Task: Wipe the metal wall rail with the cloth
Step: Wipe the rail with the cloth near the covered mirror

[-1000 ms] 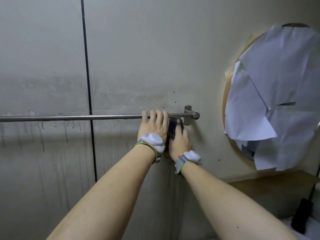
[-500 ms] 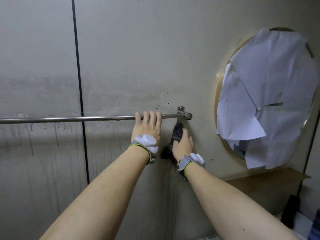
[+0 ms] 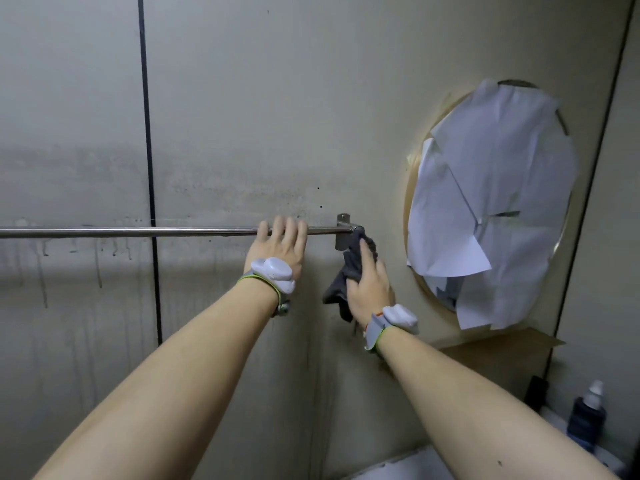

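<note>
A thin metal rail [image 3: 138, 232] runs horizontally across the grey wall and ends at a bracket [image 3: 343, 225] on the right. My left hand [image 3: 278, 245] grips the rail near its right end, fingers curled over the bar. My right hand [image 3: 369, 284] holds a dark grey cloth [image 3: 349, 268] and presses its top against the rail's right end cap, just below the bracket. The lower part of the cloth hangs loose beside my palm.
A round mirror [image 3: 485, 206] covered with white paper sheets hangs on the wall to the right. Below it is a wooden shelf [image 3: 498, 344]. A dark bottle with a white cap [image 3: 587, 414] stands at the lower right. A black wall seam [image 3: 149, 168] crosses behind the rail.
My right hand has moved with the cloth from below the rail beside my left hand up and right to the rail's end cap. My left hand stays on the rail.
</note>
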The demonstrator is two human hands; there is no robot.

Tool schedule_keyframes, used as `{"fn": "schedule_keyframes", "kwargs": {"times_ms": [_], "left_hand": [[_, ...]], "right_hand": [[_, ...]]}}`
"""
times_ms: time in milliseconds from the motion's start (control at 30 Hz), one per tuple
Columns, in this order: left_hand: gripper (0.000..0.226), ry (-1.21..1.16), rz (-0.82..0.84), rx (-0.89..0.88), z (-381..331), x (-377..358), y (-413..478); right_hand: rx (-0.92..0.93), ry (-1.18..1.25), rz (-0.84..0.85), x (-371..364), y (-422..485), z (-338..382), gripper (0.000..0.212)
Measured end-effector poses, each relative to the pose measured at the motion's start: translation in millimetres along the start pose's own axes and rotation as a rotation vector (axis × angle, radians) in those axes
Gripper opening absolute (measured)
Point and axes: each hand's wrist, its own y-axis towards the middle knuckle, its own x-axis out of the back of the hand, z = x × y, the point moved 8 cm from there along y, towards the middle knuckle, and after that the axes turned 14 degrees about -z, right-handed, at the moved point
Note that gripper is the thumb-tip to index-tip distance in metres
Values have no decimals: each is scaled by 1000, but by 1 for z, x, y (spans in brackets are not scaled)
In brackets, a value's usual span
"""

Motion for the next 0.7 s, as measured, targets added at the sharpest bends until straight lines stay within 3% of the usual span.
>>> {"fn": "schedule_keyframes", "kwargs": {"times_ms": [167,300,367,533,700], "left_hand": [[68,70,-5,75,39,-2,-11],[76,47,50,117,45,-9,-21],[76,44,41,107,44,-10,-23],[82,49,36,96,48,-11,-21],[84,45,30,100,42,-13,-21]], "right_hand": [[-142,44,-237,40,41,3,67],[-60,-80,-37,8,31,28,75],[-87,-18,-33,-6,8,28,76],[-584,241,-153,-21,-14,-27,65],[-632,284,-24,-67,5,18,69]]}}
